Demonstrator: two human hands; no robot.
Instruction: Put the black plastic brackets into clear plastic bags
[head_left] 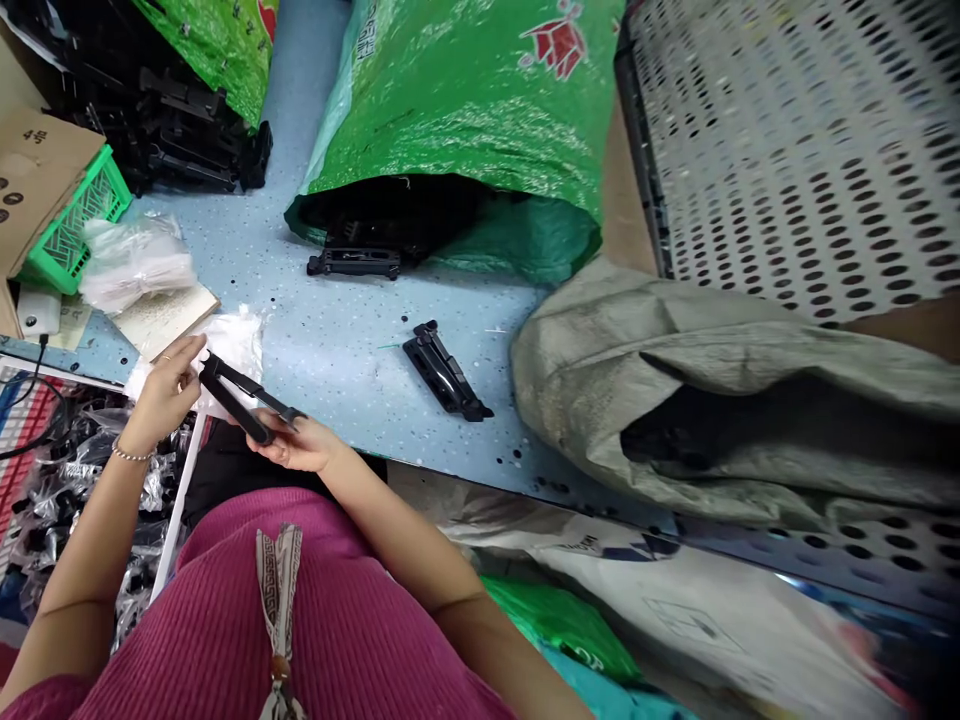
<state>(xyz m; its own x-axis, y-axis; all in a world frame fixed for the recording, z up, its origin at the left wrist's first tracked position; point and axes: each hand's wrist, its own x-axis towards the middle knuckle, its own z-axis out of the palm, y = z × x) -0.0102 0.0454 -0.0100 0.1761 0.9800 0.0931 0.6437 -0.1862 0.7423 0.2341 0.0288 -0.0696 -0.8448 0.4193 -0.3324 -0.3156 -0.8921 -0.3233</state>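
Observation:
My right hand (300, 443) is closed around the lower end of a black folding bracket (238, 405), whose two long arms stand apart in a narrow V. At the bracket's upper end, the fingertips of my left hand (166, 390) are pinched together. Something small and whitish shows by those fingertips, too small to name. Beneath the hands lies a white plastic packet (238, 340) at the table's edge. To the right, a similar black part (446, 372), folded, rests on the blue speckled table (337, 350).
An open green sack (465, 110) holds black parts, one (354, 262) at its mouth. More black parts (195, 130) are heaped back left. A green basket (79, 225) and clear bags (139, 265) stand left. A grey sack (585, 350) and perforated panel (810, 150) fill the right.

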